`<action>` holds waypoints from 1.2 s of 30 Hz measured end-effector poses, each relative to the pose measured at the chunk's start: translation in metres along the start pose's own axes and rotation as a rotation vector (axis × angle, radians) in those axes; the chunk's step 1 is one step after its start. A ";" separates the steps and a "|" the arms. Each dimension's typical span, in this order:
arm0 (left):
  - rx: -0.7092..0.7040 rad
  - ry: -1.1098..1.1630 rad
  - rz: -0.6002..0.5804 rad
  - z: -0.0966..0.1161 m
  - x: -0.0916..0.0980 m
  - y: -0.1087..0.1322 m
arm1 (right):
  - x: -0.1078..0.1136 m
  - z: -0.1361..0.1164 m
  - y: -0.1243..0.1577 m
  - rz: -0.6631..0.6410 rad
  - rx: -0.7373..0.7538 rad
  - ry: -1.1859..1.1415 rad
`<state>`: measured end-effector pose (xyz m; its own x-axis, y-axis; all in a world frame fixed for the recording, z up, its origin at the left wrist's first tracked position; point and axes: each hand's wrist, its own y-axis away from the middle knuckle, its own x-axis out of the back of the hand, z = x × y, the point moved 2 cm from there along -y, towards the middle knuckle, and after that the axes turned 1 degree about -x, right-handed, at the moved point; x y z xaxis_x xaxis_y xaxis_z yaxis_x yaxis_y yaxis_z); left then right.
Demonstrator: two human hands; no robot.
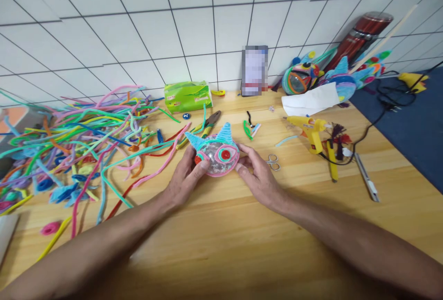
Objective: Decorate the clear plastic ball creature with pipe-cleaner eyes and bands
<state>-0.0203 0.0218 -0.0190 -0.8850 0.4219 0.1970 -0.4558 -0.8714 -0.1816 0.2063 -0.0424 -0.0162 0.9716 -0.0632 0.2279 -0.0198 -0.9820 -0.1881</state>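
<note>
A clear rounded craft animal head (212, 164) is held between my two hands above the wooden table. It has blue pipe-cleaner ears, a pink rim and red eyes ringed in pink and teal. My left hand (188, 173) grips its left side, thumb on the front. My right hand (258, 173) holds the right edge, with thumb and fingers closed on it. Just behind it lie pliers (209, 124) with yellow-green handles. Small scissors (273, 162) rest to the right of my right hand.
Many colourful pipe cleaners (86, 138) spread over the left side. A green tissue pack (187, 97) and a phone (254, 70) stand by the tiled wall. To the right are a yellow glue gun (308, 129), cutters (332, 161), finished-looking crafts (301, 78) and a red thermos (360, 34).
</note>
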 end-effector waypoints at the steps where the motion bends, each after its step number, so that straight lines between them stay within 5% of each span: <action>1: -0.004 0.000 -0.001 0.000 0.000 0.000 | 0.000 0.000 0.000 0.002 0.004 0.001; 36: -0.029 0.049 -0.016 0.005 -0.002 -0.001 | 0.000 0.000 0.001 0.007 -0.009 0.010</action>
<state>-0.0176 0.0204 -0.0139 -0.8808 0.4482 0.1525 -0.4719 -0.8570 -0.2070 0.2063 -0.0429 -0.0166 0.9690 -0.0714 0.2364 -0.0284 -0.9831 -0.1807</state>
